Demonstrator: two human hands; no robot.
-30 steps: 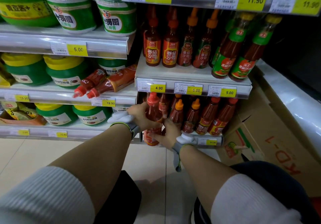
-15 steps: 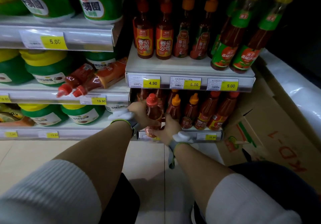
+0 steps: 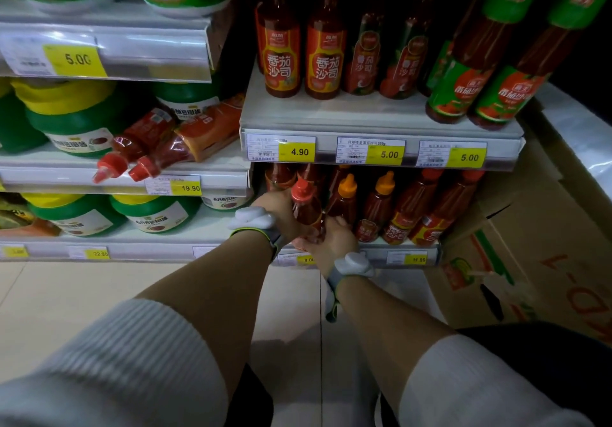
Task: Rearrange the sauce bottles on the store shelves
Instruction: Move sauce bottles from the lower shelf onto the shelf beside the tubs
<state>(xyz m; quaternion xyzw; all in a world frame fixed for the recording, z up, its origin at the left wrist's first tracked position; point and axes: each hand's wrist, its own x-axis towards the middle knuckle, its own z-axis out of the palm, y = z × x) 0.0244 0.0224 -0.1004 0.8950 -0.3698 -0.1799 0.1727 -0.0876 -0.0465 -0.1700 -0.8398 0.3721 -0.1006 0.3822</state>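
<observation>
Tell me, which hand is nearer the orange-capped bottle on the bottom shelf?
Right. The right hand sits just below the orange-capped bottle; the left hand is farther left, beyond the red-capped bottle both hold.

A red-capped sauce bottle (image 3: 306,209) stands roughly upright at the bottom shelf's (image 3: 374,254) left front, beside 2 orange-capped bottles (image 3: 344,201); its label is hidden.

White ribbed sleeves (image 3: 132,353) pushed up, grey wristbands (image 3: 253,221), dark trousers (image 3: 546,337).

We are in a shop aisle: tiered shelves (image 3: 381,118) stocked with sauce bottles (image 3: 281,52) and green tubs (image 3: 76,121), yellow price tags (image 3: 298,151) along their edges.
</observation>
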